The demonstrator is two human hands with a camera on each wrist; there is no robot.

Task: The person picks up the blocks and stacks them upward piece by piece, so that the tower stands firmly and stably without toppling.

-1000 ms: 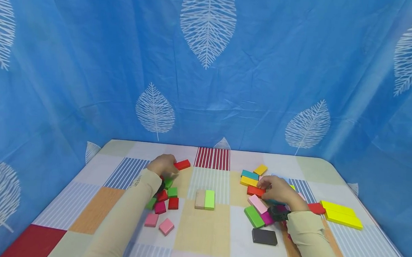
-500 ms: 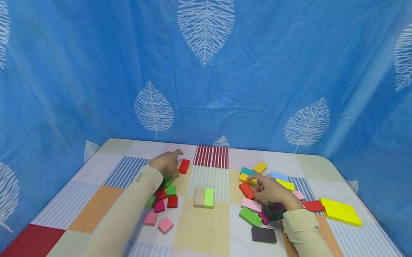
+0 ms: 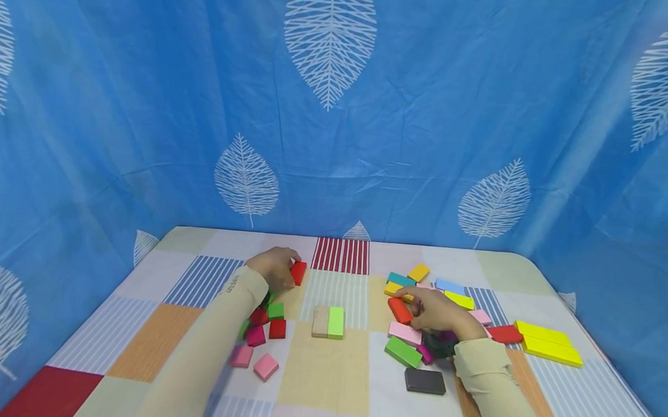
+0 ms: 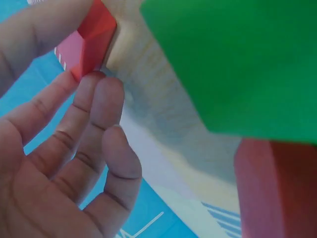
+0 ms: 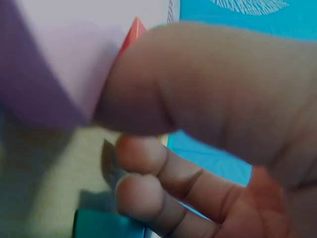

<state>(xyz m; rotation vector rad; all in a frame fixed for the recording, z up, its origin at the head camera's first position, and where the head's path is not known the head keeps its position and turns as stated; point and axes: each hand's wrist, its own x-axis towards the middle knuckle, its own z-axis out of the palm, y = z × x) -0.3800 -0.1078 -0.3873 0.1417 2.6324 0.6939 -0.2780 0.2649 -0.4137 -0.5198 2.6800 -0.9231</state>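
At the far left of the head view, my left hand pinches a red block by its edge. The left wrist view shows the thumb on one side of that block and fingertips at the other. On the right side of the table, my right hand has its thumb and index finger at the two ends of another red block. In the right wrist view the thumb hides most of it. Just nearer lies a pink block. A yellow-orange block lies beyond the index finger.
Mid-table, a beige block and a lime block lie side by side. Small green, red and pink blocks are strewn below the left hand. Around the right hand lie a green block, a black block and long yellow blocks.
Both red blocks have turned to steeper angles, the right one also shifting left. The left fingers spread off their block half a second ago and now grip it again.
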